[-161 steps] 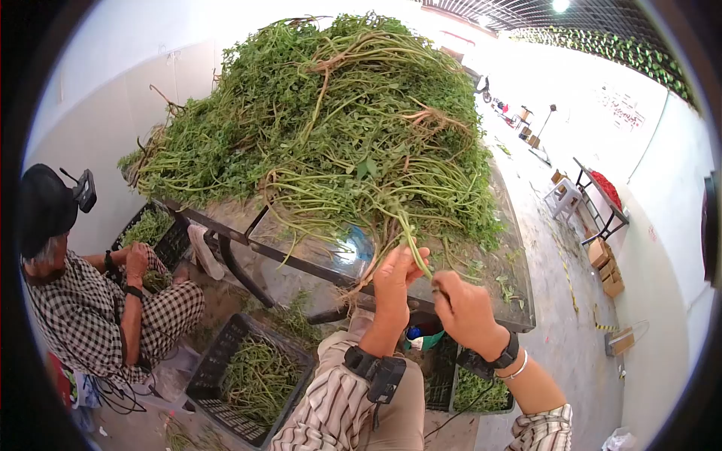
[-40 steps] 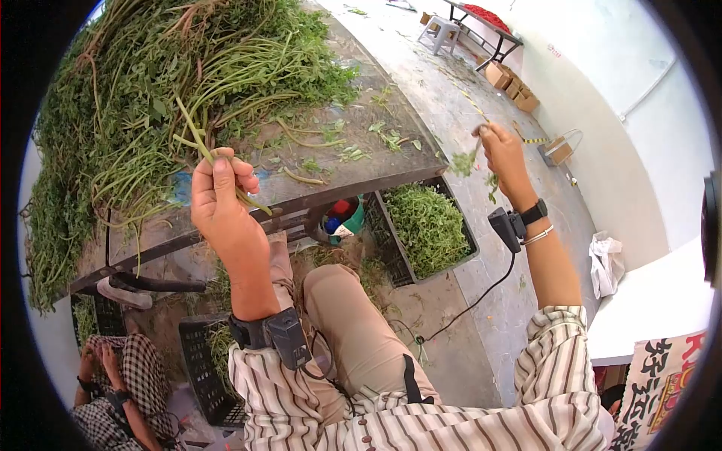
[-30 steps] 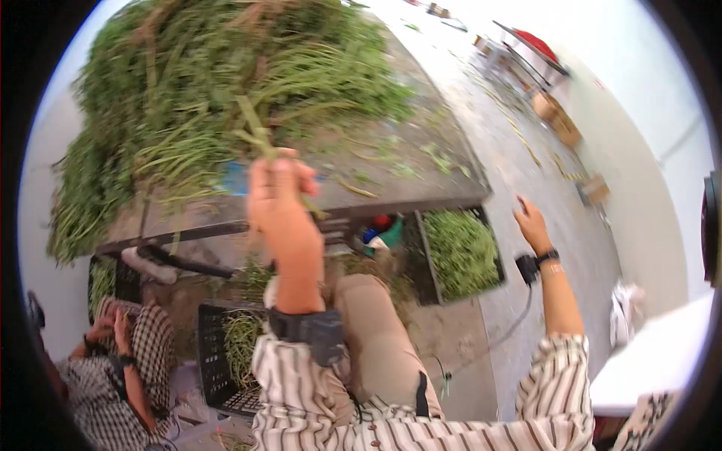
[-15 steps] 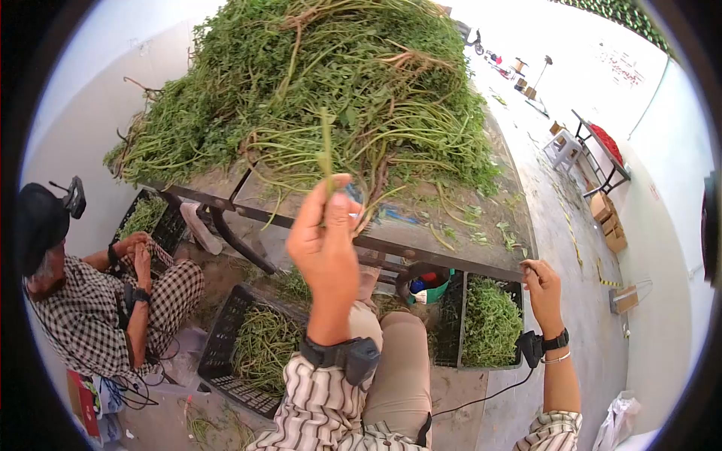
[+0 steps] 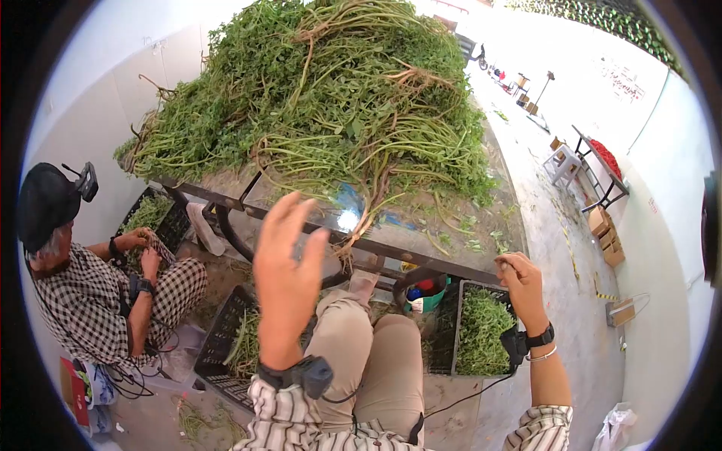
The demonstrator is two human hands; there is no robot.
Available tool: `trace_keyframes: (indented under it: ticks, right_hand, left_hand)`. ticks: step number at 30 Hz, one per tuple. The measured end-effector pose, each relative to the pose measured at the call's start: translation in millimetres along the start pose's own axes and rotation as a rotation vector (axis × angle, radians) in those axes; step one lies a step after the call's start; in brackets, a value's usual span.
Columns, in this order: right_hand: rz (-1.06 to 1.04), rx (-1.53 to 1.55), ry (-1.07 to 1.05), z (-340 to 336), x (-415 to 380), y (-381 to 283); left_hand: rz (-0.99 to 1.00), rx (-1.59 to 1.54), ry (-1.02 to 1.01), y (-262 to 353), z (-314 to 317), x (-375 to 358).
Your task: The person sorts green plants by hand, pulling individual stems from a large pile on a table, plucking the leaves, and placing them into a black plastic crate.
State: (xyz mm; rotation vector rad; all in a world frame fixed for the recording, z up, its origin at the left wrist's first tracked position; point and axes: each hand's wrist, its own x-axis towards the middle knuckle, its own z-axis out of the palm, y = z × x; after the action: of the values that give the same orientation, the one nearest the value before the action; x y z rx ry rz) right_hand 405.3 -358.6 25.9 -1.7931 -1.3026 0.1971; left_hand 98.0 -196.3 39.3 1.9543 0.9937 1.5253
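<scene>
My left hand (image 5: 284,274) is raised in front of the table's front edge, slightly blurred, its fingers apart and nothing seen in it. Behind it a large heap of leafy green stems (image 5: 323,98) covers most of the table (image 5: 301,207). Some brownish, root-like stems (image 5: 365,222) hang over the front edge. Beside the table's front right corner, my right hand (image 5: 520,282) has its fingers curled together; whatever they hold, if anything, is too small to tell.
Below stand a black crate of stems (image 5: 218,349), a crate of leafy greens (image 5: 485,331) and a green bucket (image 5: 429,297). A person (image 5: 90,293) in a checked shirt sits at the left beside another crate (image 5: 177,222). Boxes (image 5: 608,237) stand by the right wall.
My left hand has moved left and down and opened; the green stem it held upright no longer shows. My right hand stays near the corner. The view has shifted slightly.
</scene>
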Motion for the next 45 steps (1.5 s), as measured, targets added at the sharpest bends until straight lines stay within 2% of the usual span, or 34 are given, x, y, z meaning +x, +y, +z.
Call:
trace_keyframes:
  ticks: [2,5,7,8,10,13,16,19,26,28,30,32,33,34,36,38,40,41,42,44,45]
  right_hand:
    - [-0.006,-0.026,0.001,-0.8,6.7,-4.5]
    - [-0.033,-0.005,-0.045,3.0,15.8,-14.6]
    - [-0.041,-0.004,-0.073,8.3,22.7,-14.2]
    - [-0.042,-0.001,-0.104,10.5,26.5,-11.9]
    - [-0.055,-0.014,-0.124,16.6,36.7,-4.6]
    - [-0.031,-0.091,-0.183,28.2,55.4,-5.3]
    - [-0.06,-0.095,-0.196,42.9,85.4,-5.8]
    - [-0.004,0.079,-0.253,61.3,116.3,-8.7]
    - [-0.056,0.049,-0.364,110.1,167.4,-25.9]
    - [-0.242,-0.05,-0.285,126.2,186.5,-24.1]
    - [-0.311,-0.065,-0.299,138.2,202.0,-29.1]
    - [-0.582,-0.289,-0.223,152.8,218.6,-20.7]
    - [-0.604,-0.367,-0.217,156.9,221.5,-24.4]
    - [-0.616,-0.369,-0.21,159.4,224.3,-27.6]
    - [-0.423,-0.541,-0.226,165.6,227.6,-33.4]
    - [-0.412,-0.596,-0.232,171.1,231.4,-33.9]
    - [-0.246,-0.745,-0.262,174.1,231.5,-38.5]
    - [-0.283,-0.772,-0.177,177.0,231.6,-34.9]
    - [-0.28,-0.771,-0.178,178.3,234.5,-29.6]
    - [-0.407,-0.911,-0.114,177.9,241.5,-18.6]
    - [-0.457,-0.857,-0.055,175.8,237.4,-21.3]
  left_hand:
    - [0.063,-0.029,-0.01,3.9,31.7,14.9]
    - [-0.023,-0.21,0.007,-3.6,82.2,28.2]
    - [-0.144,-0.553,0.03,-11.5,111.7,31.8]
    - [-0.144,-0.559,0.038,-12.9,121.0,31.2]
    - [-0.217,-0.566,-0.137,-15.6,135.2,26.6]
    - [-0.253,-0.486,-0.217,-27.2,153.9,14.2]
    - [-0.296,-0.499,-0.212,-22.8,157.6,3.4]
    - [-0.304,-0.464,-0.208,-25.2,156.6,-0.6]
    - [-0.38,-0.417,-0.098,-42.9,157.2,-0.3]
    - [-0.421,-0.491,-0.072,-46.9,164.5,-3.7]
    - [-0.37,-0.459,-0.091,-49.8,165.2,-6.4]
    - [-0.354,-0.48,-0.079,-52.5,170.6,-8.8]
    - [-0.372,-0.488,-0.104,-48.7,166.0,-6.5]
    - [-0.36,-0.49,-0.096,-49.0,166.4,-6.6]
    - [-0.362,-0.443,-0.114,-49.5,168.5,-8.6]
    - [-0.37,-0.434,-0.107,-50.6,169.1,-7.4]
    - [-0.336,-0.433,-0.124,-53.9,170.7,-7.8]
    - [-0.337,-0.431,-0.127,-55.7,172.1,-8.4]
    - [-0.321,-0.38,-0.123,-57.1,173.2,-8.7]
    - [-0.309,-0.331,-0.12,-58.4,173.9,-9.4]
    - [-0.299,-0.278,-0.111,-56.8,172.3,-8.0]
